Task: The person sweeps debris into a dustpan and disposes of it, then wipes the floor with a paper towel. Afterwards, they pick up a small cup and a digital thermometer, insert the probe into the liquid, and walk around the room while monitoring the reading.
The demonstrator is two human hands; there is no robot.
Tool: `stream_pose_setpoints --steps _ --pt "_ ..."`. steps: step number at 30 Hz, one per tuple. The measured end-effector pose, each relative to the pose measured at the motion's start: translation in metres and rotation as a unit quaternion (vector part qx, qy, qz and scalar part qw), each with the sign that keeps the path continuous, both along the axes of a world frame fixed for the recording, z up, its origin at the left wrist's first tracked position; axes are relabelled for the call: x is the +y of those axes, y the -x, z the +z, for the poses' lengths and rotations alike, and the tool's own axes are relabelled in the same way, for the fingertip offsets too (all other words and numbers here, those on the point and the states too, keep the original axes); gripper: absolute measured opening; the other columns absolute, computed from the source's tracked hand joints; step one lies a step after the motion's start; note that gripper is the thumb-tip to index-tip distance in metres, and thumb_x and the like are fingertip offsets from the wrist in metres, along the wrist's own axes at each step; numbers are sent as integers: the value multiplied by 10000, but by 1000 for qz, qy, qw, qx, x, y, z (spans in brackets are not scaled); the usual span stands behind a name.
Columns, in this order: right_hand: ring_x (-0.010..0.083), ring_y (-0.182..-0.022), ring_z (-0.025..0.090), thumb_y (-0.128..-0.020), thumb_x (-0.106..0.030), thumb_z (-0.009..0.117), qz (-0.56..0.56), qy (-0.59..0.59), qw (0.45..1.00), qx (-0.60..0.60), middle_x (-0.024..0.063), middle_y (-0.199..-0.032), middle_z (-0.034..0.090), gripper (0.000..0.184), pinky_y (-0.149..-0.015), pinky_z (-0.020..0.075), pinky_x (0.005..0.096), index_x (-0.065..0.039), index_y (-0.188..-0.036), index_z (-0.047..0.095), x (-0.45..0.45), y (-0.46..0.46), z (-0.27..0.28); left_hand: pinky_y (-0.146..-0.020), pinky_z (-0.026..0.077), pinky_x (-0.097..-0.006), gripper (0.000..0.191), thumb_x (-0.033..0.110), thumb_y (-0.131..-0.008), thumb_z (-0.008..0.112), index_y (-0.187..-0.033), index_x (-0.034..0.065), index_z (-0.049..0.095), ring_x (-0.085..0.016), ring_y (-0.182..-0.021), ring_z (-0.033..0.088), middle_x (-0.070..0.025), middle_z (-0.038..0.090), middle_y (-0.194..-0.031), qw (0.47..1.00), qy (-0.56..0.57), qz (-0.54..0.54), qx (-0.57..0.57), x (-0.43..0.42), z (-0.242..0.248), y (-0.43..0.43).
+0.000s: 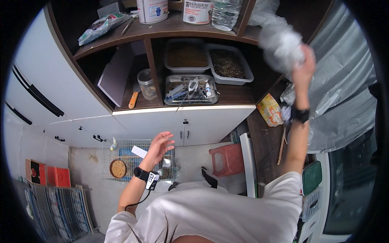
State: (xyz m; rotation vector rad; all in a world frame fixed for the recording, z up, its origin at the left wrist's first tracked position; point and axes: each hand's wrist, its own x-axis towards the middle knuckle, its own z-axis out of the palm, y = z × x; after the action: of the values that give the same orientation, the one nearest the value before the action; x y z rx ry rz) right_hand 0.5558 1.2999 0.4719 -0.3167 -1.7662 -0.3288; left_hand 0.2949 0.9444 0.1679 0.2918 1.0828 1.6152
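Note:
My right hand is raised at the upper right, closed on a crumpled clear plastic bag that is blurred and lies against the right end of the upper shelf. My left hand hangs before the white cabinet doors with its fingers apart and nothing in it. Beyond it, a metal tray on the lower shelf holds syringes, a small white bottle and a digital device. Two plastic tubs stand behind the tray, one with a dark grainy filling. A clear jar and an orange-handled tool are to the left.
Tins and a clear plastic bottle stand on the upper shelf. Below my left hand are a wire cage with a small bird and a bowl of seed. A red stool and silver curtain are at right.

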Motion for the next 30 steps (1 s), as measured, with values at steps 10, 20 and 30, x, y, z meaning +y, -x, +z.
stream_pose_setpoints --steps 10,20,30 --pt "302 -1015 605 -770 -146 603 -234 -88 951 -182 210 -1067 626 300 -873 473 389 -42 -1051 614 203 91 158 -731 538 -285 205 145 -913 550 -1096 53 537 -153 -873 614 -77 608 -1062 989 3 141 -43 -14 -32 1" --pt "243 -1039 608 -902 -196 532 -177 258 860 -402 123 -1194 614 406 -906 463 332 -85 -1293 525 223 100 128 -747 534 -297 201 158 -929 513 -1083 32 546 -181 -834 628 -100 619 -1046 987 -2 150 -66 0 -37 3" --pt "141 -842 619 -954 -153 495 173 383 889 -181 84 -928 684 258 -796 476 269 18 -968 687 -21 -26 -62 -803 532 -322 250 184 -964 435 -1084 -19 518 -220 -892 636 -137 627 -1016 990 -12 102 -98 93 -3 2"
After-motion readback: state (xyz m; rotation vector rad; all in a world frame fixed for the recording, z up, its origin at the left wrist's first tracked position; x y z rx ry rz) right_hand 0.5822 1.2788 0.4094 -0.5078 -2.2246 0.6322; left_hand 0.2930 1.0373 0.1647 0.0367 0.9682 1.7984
